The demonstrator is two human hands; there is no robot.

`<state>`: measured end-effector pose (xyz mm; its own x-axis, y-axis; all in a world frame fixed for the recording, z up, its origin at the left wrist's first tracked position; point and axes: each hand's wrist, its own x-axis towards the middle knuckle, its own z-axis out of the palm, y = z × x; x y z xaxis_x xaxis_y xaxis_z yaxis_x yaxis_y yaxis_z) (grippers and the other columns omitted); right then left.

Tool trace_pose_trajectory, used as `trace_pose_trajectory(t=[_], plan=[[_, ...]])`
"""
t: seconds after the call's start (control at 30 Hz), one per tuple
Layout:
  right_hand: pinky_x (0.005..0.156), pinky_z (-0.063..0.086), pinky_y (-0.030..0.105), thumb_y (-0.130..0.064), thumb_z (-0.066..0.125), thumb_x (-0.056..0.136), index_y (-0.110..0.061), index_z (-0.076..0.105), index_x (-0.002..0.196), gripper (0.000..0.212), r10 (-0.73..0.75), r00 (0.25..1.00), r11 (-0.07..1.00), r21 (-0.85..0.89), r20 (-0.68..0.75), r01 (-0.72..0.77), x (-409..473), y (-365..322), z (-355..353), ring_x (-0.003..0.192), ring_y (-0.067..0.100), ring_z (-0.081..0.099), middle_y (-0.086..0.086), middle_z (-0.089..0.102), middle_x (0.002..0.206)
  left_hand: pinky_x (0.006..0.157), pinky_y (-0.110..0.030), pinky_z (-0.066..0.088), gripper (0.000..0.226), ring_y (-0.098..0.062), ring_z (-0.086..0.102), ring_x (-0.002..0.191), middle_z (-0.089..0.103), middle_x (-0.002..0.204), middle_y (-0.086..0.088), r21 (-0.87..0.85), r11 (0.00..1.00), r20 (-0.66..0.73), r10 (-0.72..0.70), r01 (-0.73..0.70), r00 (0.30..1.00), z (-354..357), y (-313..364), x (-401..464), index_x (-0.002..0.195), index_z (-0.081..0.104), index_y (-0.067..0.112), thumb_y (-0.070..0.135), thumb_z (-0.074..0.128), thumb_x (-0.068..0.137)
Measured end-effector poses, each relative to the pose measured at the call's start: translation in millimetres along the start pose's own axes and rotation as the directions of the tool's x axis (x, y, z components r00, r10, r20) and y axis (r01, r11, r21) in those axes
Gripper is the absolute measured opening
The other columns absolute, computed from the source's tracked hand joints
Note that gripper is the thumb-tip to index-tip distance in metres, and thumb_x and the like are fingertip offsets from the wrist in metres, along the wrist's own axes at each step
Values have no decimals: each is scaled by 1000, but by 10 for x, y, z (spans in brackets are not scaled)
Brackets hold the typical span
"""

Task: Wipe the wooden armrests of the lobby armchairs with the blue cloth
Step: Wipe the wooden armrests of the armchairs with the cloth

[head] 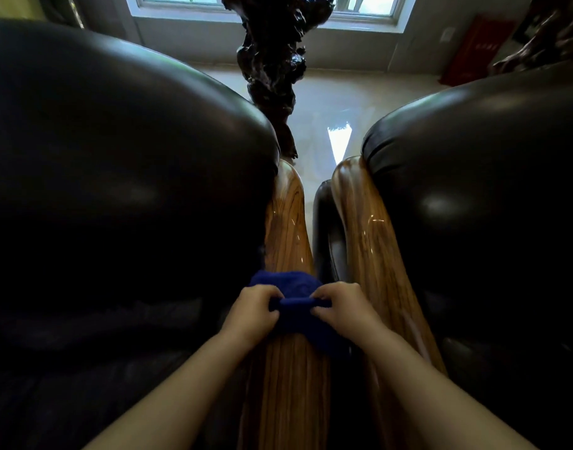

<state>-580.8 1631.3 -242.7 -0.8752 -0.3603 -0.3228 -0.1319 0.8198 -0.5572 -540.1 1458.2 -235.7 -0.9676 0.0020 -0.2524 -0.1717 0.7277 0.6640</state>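
Glossy lobby floor [314,102] shows between two black leather armchairs. Left hand [254,311] and right hand [338,308] both pinch the bunched dark-blue cloth [298,306] atop the left chair's glossy wooden armrest [286,228], probably refolding it; wiping strokes come next.

Single head-worn wide-angle view, looking steeply down and forward from close above the left armrest [286,241], with the floor [337,102] and window [181,4] beyond it.
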Motion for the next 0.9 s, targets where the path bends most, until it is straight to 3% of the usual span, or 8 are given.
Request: trace_pose_trajectory(t=[0.13,0.23,0.43,0.5,0.67,0.8,0.9], plan=[[67,53,22,-16,65,81,-30,60,93,19,18,993,987,159,117,-37,-259,-168,-458,83,5,63,-7,63,94,81,-26,51,22,-11,61,90,66,96,-1,-66,998,139,-5,14,990,-394,292,-98,98,67,14,8,66,77],[67,55,23,-14,66,81,-25,61,97,20,-24,995,981,193,100,5,-465,-333,-788,84,8,65,-3,66,93,75,-25,52,21,-12,62,83,65,87,2,-92,996,159,19,-4,987,-625,539,-162,92,67,16,7,69,73],[65,52,19,-13,68,79,-18,65,103,25,-35,999,988,149,16,32,-997,-469,-1387,82,6,64,-7,67,88,73,-28,56,23,-15,64,85,67,88,1,-112,990,169,100,-82,980,-829,1109,-407,88,66,20,4,67,72],[61,49,16,-15,69,78,-19,66,102,25,-29,1000,993,118,-3,29,-1184,-425,-1556,80,4,63,-9,66,85,72,-30,57,23,-17,65,86,68,89,-1,-114,988,189,124,-104,974,-820,1334,-504,89,66,19,4,67,72],[56,44,11,-17,72,73,-26,69,92,21,-26,998,997,69,-51,29,-1534,-211,-1862,76,2,63,-12,66,80,86,-34,54,27,-18,64,94,68,97,-5,-140,984,222,141,-111,965,-663,1742,-703,97,66,14,2,66,73],[63,49,17,-16,71,75,-26,69,90,18,-61,998,996,68,-5,61,-1724,50,-1977,81,5,64,-7,68,84,78,-27,53,27,-13,64,90,67,92,1,-144,986,218,116,-86,969,-364,1925,-852,95,65,18,1,65,74],[67,50,19,-14,69,77,-22,69,95,19,-91,996,994,59,10,91,-1850,351,-2017,85,7,63,-6,67,90,73,-24,53,28,-11,63,87,66,91,1,-110,989,136,112,-97,984,-39,2082,-958,96,65,17,0,64,74]])
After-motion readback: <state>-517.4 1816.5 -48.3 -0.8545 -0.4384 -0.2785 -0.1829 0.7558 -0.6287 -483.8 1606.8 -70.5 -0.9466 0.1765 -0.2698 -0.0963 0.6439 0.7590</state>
